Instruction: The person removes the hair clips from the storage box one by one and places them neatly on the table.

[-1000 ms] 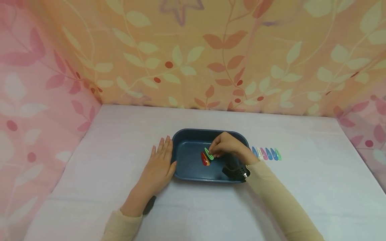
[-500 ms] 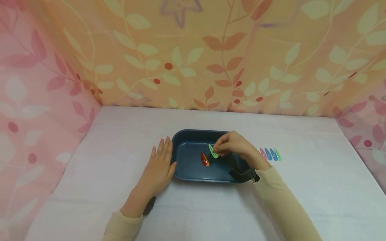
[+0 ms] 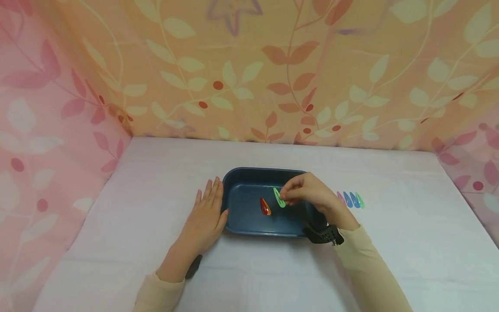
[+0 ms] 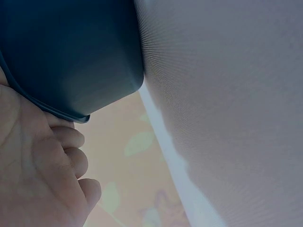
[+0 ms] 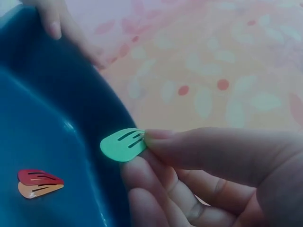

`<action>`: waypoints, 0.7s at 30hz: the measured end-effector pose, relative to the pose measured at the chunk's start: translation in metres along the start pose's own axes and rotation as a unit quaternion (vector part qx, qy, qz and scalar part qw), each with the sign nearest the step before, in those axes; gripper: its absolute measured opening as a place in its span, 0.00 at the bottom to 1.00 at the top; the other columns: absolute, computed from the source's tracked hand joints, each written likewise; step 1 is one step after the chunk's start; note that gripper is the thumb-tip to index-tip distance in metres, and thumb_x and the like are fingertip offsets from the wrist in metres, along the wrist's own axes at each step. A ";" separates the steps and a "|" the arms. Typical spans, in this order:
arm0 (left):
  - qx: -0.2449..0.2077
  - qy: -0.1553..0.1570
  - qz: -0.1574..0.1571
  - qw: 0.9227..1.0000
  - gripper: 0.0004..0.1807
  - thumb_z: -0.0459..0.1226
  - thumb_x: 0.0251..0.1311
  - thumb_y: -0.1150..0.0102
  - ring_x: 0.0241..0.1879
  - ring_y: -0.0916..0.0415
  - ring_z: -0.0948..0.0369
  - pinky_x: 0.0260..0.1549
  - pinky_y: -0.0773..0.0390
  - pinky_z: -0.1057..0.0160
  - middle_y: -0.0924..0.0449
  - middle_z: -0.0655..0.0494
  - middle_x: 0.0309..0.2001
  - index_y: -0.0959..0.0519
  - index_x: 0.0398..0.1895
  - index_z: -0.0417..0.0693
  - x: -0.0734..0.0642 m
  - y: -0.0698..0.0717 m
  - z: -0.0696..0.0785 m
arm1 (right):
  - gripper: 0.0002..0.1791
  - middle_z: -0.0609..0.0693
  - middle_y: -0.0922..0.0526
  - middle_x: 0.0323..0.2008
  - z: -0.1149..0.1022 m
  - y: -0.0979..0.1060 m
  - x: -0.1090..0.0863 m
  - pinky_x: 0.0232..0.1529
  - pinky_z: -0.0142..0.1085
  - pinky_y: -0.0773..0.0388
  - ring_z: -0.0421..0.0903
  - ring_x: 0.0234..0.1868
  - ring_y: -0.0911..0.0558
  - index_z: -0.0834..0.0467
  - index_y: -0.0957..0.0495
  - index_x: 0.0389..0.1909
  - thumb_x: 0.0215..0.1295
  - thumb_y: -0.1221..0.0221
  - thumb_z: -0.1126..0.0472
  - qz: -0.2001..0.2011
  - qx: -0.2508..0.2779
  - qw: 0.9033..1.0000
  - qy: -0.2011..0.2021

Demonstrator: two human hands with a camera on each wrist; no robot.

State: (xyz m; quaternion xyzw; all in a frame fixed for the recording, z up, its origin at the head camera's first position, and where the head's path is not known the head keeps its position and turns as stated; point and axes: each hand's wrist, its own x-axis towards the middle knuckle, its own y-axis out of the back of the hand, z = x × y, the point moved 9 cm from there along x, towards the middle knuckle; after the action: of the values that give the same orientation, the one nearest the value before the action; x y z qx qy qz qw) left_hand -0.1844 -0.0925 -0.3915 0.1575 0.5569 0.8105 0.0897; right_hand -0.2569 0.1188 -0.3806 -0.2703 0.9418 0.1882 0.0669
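Between thumb and fingers, my right hand [image 3: 308,190] pinches a light green snap hair clip [image 5: 124,144] over the inside of a dark blue tray [image 3: 245,225]. A red hair clip [image 5: 38,177] and an orange hair clip [image 5: 40,189] lie side by side, overlapping, on the tray floor left of that hand. My left hand [image 3: 206,214] lies with straight fingers along the tray's left rim. In the left wrist view its palm and fingertips [image 4: 90,191] show beside the tray's outer wall [image 4: 109,71].
Right of the tray, a row of hair clips lies on the white cloth: a pink clip [image 3: 341,199], blue clips [image 3: 351,199] and a green clip [image 3: 360,200]. My right wrist partly covers the tray's right end. Patterned fabric [image 3: 249,86] rises behind the table.
My right hand has moved right with the green clip, away from the red and orange clips, and now covers more of the clip row. The left hand has stayed in place.
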 end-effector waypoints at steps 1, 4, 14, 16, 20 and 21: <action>0.000 0.000 0.000 1.000 0.38 0.42 0.67 0.53 0.72 0.63 0.47 0.67 0.58 0.45 0.62 0.42 0.73 0.55 0.72 0.31 0.000 0.000 0.000 | 0.09 0.54 0.17 0.23 0.000 0.001 -0.001 0.32 0.39 0.19 0.46 0.25 0.19 0.70 0.18 0.30 0.58 0.38 0.66 0.002 0.002 1.000 0.001; -0.001 0.002 -0.001 1.000 0.38 0.41 0.67 0.53 0.72 0.64 0.47 0.67 0.58 0.45 0.62 0.41 0.73 0.55 0.72 0.31 0.000 0.000 0.000 | 0.09 0.55 0.17 0.23 0.000 0.002 -0.004 0.31 0.39 0.19 0.49 0.25 0.18 0.71 0.18 0.30 0.57 0.37 0.66 0.006 0.006 1.000 0.004; 0.004 -0.002 0.002 1.000 0.39 0.41 0.66 0.52 0.72 0.63 0.47 0.66 0.57 0.44 0.60 0.40 0.73 0.55 0.72 0.31 0.001 0.002 -0.001 | 0.08 0.52 0.17 0.22 0.004 0.007 -0.017 0.32 0.40 0.19 0.49 0.25 0.18 0.71 0.18 0.31 0.55 0.36 0.67 0.036 0.040 0.998 0.021; 0.002 -0.003 -0.002 1.000 0.39 0.41 0.66 0.52 0.72 0.64 0.47 0.66 0.57 0.43 0.61 0.40 0.73 0.55 0.72 0.30 0.001 0.001 0.000 | 0.07 0.51 0.17 0.22 0.006 0.011 -0.021 0.32 0.39 0.19 0.46 0.24 0.19 0.71 0.19 0.31 0.56 0.36 0.69 0.044 0.047 0.998 0.027; 0.000 0.001 -0.004 1.000 0.39 0.40 0.66 0.52 0.72 0.64 0.47 0.66 0.58 0.44 0.61 0.40 0.73 0.55 0.72 0.30 0.000 0.002 -0.001 | 0.05 0.50 0.17 0.22 0.007 0.017 -0.028 0.32 0.38 0.19 0.44 0.24 0.19 0.70 0.19 0.30 0.56 0.37 0.70 0.049 0.060 0.996 0.036; 0.001 0.001 -0.003 1.000 0.38 0.40 0.65 0.51 0.72 0.64 0.47 0.66 0.58 0.44 0.61 0.40 0.73 0.55 0.71 0.30 -0.001 0.003 -0.001 | 0.04 0.49 0.16 0.22 0.007 0.018 -0.029 0.32 0.38 0.19 0.44 0.24 0.19 0.69 0.19 0.30 0.56 0.37 0.70 0.049 0.061 0.996 0.037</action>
State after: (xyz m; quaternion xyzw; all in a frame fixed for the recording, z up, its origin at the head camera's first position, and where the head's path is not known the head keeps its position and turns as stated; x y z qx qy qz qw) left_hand -0.1842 -0.0948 -0.3893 0.1550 0.5584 0.8099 0.0908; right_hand -0.2416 0.1498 -0.3743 -0.2258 0.9655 0.1235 0.0390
